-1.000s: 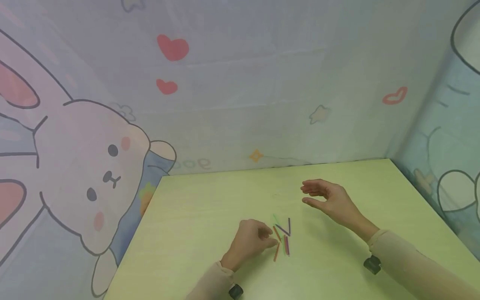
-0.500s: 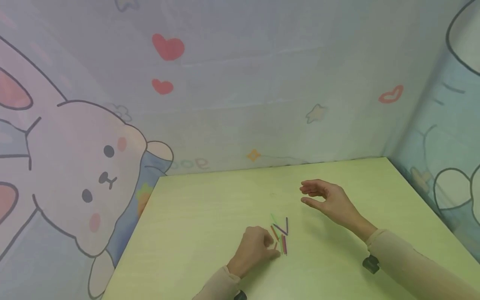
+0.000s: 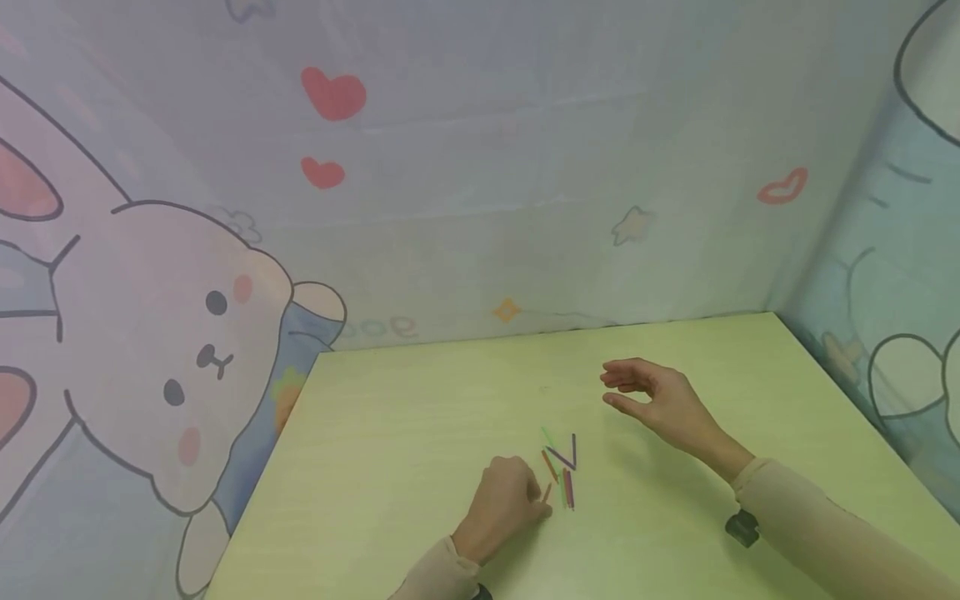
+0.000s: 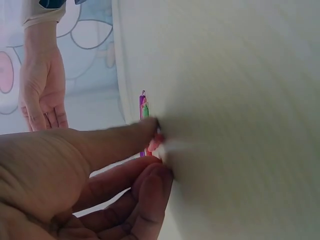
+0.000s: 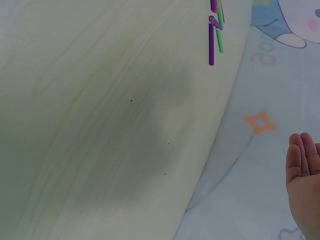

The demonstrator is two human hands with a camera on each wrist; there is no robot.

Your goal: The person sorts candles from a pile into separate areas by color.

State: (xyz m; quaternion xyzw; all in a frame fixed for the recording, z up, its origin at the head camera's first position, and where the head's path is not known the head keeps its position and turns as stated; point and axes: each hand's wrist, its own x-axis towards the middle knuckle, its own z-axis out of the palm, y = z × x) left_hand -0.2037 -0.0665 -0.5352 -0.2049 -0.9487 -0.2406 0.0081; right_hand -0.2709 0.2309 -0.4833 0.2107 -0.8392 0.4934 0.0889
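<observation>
Several thin coloured counting sticks lie in a small cluster on the pale yellow-green table [image 3: 390,417]. Two purple sticks [image 3: 574,450] meet in a V, with a light green stick [image 3: 547,436] behind them. In front, a purple stick [image 3: 571,492] lies alongside reddish and green ones. At the cluster's left, my left hand [image 3: 501,504] pinches an orange stick [image 3: 547,493] between thumb and fingers. The left wrist view shows a reddish end [image 4: 155,142] between them, mostly hidden. My right hand [image 3: 660,404] hovers over the table right of the sticks, fingers extended, holding nothing.
Another orange stick [image 3: 550,467] lies just beyond the pinched one. Behind the table hangs a cloth backdrop [image 3: 480,183] printed with a rabbit and hearts, meeting the table's back edge. Dark wrist devices [image 3: 742,528] sit under the sleeves.
My left hand has moved slightly right and closed on the orange stick, which has since shifted a little left with it. The right hand has stayed nearly still.
</observation>
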